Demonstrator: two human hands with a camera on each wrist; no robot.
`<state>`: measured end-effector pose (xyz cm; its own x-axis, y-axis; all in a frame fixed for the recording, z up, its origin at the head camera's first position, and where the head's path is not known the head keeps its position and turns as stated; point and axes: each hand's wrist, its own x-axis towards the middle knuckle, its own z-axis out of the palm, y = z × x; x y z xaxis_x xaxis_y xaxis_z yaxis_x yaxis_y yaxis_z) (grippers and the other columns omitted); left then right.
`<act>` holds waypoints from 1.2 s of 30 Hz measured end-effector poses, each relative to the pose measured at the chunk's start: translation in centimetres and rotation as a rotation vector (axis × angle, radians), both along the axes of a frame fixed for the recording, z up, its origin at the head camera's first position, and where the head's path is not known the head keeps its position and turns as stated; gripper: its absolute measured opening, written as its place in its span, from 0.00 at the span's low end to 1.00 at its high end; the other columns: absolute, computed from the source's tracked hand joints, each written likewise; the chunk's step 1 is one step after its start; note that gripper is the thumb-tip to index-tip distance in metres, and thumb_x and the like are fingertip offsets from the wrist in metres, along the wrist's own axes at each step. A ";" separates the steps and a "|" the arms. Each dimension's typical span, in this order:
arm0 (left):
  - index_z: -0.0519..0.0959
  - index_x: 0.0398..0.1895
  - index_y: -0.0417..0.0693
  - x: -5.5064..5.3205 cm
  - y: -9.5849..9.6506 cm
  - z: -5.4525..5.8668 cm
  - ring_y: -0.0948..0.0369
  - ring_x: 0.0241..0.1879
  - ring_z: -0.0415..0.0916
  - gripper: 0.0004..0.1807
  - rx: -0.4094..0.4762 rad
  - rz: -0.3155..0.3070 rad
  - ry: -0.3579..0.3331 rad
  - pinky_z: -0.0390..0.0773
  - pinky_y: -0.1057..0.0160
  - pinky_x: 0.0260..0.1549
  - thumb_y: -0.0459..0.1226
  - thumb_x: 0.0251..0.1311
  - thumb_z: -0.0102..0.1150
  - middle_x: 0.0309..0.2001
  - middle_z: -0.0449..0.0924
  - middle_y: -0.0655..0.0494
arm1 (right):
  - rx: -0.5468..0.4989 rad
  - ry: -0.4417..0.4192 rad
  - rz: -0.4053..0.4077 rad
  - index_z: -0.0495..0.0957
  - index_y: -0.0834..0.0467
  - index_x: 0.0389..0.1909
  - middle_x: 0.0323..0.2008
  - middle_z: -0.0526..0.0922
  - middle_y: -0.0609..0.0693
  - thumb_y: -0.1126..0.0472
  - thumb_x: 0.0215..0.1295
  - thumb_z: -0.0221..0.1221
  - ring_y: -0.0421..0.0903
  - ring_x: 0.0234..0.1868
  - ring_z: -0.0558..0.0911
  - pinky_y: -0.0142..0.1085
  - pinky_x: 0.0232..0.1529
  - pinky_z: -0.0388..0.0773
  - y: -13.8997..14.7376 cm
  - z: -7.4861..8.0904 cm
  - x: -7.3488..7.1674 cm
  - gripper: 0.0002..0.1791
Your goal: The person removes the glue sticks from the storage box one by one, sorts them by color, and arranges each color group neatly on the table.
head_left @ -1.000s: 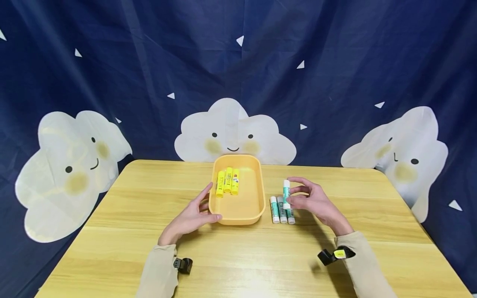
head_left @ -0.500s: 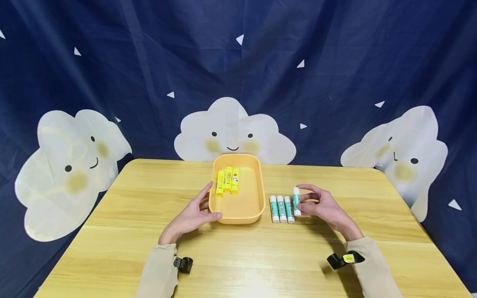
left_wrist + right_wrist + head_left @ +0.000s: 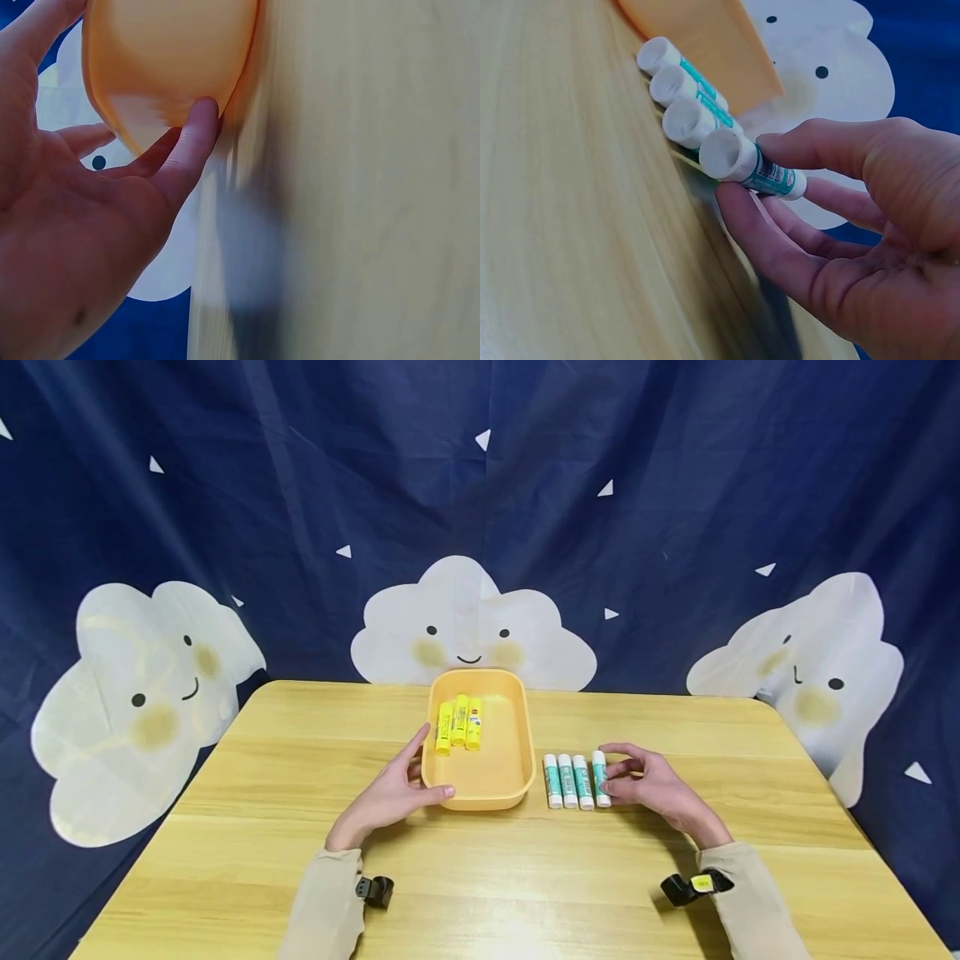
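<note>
Two hands angle inward before us: the right hand (image 3: 652, 787) pinches a teal-and-white glue stick (image 3: 602, 779), though we cannot quite tell whether it touches the wooden table (image 3: 465, 877); the left (image 3: 386, 793) spreads around the near-left corner of the orange tray (image 3: 506, 756). Between held stick and tray lie three matching sticks (image 3: 567, 781). Inside the tray we see three yellow glue sticks (image 3: 460, 720); beyond hangs a cloud-printed navy curtain (image 3: 300, 493).

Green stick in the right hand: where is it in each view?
Head: the stick is below and right of centre, rightmost of four, pinched by the right hand.
Left wrist: not in it.
Right wrist: stick near the centre.
Shared landmark: the tray, near centre in head, at top in wrist views.
</note>
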<state>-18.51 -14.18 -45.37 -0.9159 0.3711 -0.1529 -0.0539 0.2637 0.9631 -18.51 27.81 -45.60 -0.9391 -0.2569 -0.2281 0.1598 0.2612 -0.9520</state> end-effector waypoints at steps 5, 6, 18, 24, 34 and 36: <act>0.37 0.85 0.59 0.0 -0.1 0.1 0.45 0.63 0.78 0.64 0.010 0.005 -0.012 0.83 0.57 0.57 0.39 0.57 0.76 0.73 0.66 0.35 | 0.002 -0.013 0.001 0.61 0.65 0.74 0.47 0.75 0.61 0.70 0.63 0.67 0.46 0.41 0.84 0.40 0.45 0.88 -0.3 -0.2 -0.2 0.40; 0.37 0.85 0.59 0.0 -0.1 0.1 0.45 0.63 0.78 0.64 0.012 0.004 -0.015 0.83 0.57 0.57 0.38 0.57 0.76 0.73 0.66 0.35 | 0.004 -0.012 0.003 0.62 0.65 0.74 0.47 0.75 0.61 0.70 0.63 0.67 0.46 0.41 0.84 0.40 0.45 0.88 -0.3 -0.2 -0.2 0.40; 0.37 0.85 0.60 0.2 -0.3 0.1 0.47 0.63 0.77 0.64 0.012 -0.003 -0.024 0.83 0.56 0.58 0.39 0.57 0.76 0.77 0.60 0.37 | 0.086 0.003 0.046 0.65 0.66 0.71 0.45 0.75 0.61 0.69 0.63 0.67 0.48 0.41 0.80 0.39 0.43 0.89 -0.8 0.0 -0.5 0.36; 0.37 0.85 0.61 0.3 -0.4 0.1 0.47 0.64 0.76 0.64 0.009 -0.007 -0.021 0.83 0.56 0.58 0.39 0.57 0.76 0.78 0.58 0.38 | 0.102 -0.008 0.053 0.65 0.67 0.71 0.46 0.74 0.61 0.68 0.63 0.67 0.49 0.41 0.80 0.39 0.43 0.89 -1.1 0.1 -0.5 0.36; 0.37 0.85 0.61 0.3 -0.4 0.1 0.46 0.65 0.76 0.64 0.009 -0.010 -0.024 0.82 0.55 0.59 0.40 0.57 0.76 0.79 0.56 0.38 | 0.114 -0.006 0.056 0.65 0.68 0.70 0.43 0.75 0.58 0.67 0.64 0.67 0.48 0.41 0.79 0.38 0.42 0.89 -1.2 0.2 -0.5 0.36; 0.37 0.85 0.61 0.2 -0.4 0.1 0.46 0.66 0.75 0.64 0.010 -0.011 -0.027 0.82 0.56 0.59 0.40 0.57 0.76 0.79 0.55 0.38 | 0.117 -0.006 0.050 0.65 0.67 0.71 0.44 0.75 0.58 0.66 0.64 0.67 0.48 0.42 0.79 0.39 0.43 0.89 -1.1 0.2 -0.5 0.35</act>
